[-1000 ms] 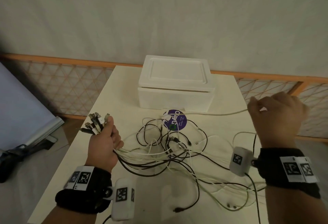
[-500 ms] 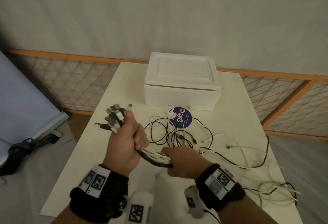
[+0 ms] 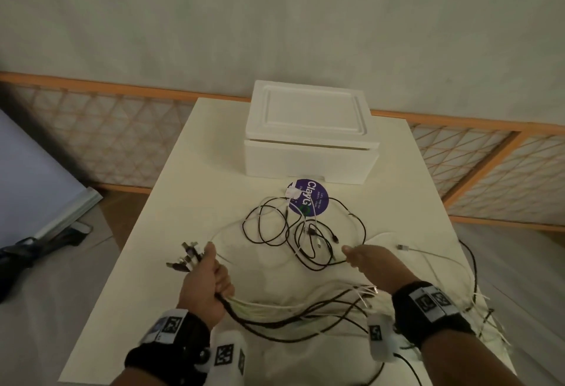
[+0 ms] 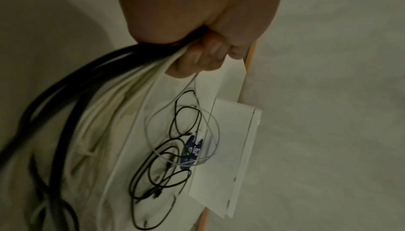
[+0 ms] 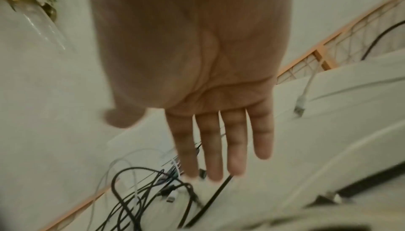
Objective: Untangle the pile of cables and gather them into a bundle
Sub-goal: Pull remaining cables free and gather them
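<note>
My left hand point(image 3: 205, 284) grips a bundle of black and white cables point(image 3: 275, 313) in its fist, with their plugs point(image 3: 186, 258) fanning out above the thumb. The wrist view shows the fingers point(image 4: 203, 56) curled round the strands point(image 4: 105, 92). The gathered strands trail right across the table front and over its right edge. A loose tangle of cables point(image 3: 302, 232) lies mid-table. My right hand point(image 3: 367, 263) hovers flat over the tangle's near right side, fingers point(image 5: 221, 141) straight and holding nothing. A white cable's plug point(image 3: 403, 247) lies to its right.
A white foam box point(image 3: 312, 137) with its lid on stands at the back of the white table point(image 3: 195, 171). A round purple sticker point(image 3: 308, 199) lies in front of it under the tangle. An orange lattice rail point(image 3: 489, 153) runs behind the table.
My right hand let go of the strands beside the left fist and moved right and forward, opening flat over the tangle. The left fist kept its grip and dropped slightly.
</note>
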Motion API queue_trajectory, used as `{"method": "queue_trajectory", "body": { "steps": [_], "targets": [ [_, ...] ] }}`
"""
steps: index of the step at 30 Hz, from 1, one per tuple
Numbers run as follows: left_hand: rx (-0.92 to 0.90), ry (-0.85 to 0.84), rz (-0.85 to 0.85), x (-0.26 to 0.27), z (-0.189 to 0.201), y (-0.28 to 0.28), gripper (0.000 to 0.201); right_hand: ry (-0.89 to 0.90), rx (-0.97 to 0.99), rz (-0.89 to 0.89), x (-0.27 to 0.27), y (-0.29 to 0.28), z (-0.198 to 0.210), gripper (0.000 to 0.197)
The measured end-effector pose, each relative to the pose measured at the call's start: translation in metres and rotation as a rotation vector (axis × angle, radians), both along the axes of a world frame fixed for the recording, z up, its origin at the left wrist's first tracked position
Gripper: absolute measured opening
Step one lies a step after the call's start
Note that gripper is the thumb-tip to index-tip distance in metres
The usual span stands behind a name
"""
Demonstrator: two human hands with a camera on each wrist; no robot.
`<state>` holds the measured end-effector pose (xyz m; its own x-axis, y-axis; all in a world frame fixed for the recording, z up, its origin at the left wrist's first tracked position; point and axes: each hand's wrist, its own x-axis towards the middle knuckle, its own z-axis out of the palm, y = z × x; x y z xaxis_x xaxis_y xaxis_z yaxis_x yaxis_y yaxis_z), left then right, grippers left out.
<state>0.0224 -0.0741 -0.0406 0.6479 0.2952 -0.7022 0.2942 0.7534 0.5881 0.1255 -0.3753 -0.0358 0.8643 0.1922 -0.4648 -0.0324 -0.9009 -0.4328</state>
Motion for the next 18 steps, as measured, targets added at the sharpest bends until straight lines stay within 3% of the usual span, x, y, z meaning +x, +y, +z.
{"method": "queue_trajectory", "body": {
  "steps": [3,8,13,18],
  "targets": [
    [0.018,-0.010,-0.068,0.012,0.000,-0.011,0.055,-0.141,-0.162,0.017,0.019,0.030,-0.021,0.035],
    [0.049,0.013,-0.128,0.038,0.008,-0.022,0.055,-0.033,-0.242,0.033,0.040,0.057,-0.046,0.033],
    [0.033,0.011,-0.196,0.058,0.019,-0.029,0.050,-0.116,0.220,-0.189,0.050,0.056,-0.020,0.030],
    [0.023,-0.040,-0.242,0.065,0.028,-0.045,0.035,-0.322,0.353,-0.138,0.039,0.063,0.014,0.024]
  ]
}}
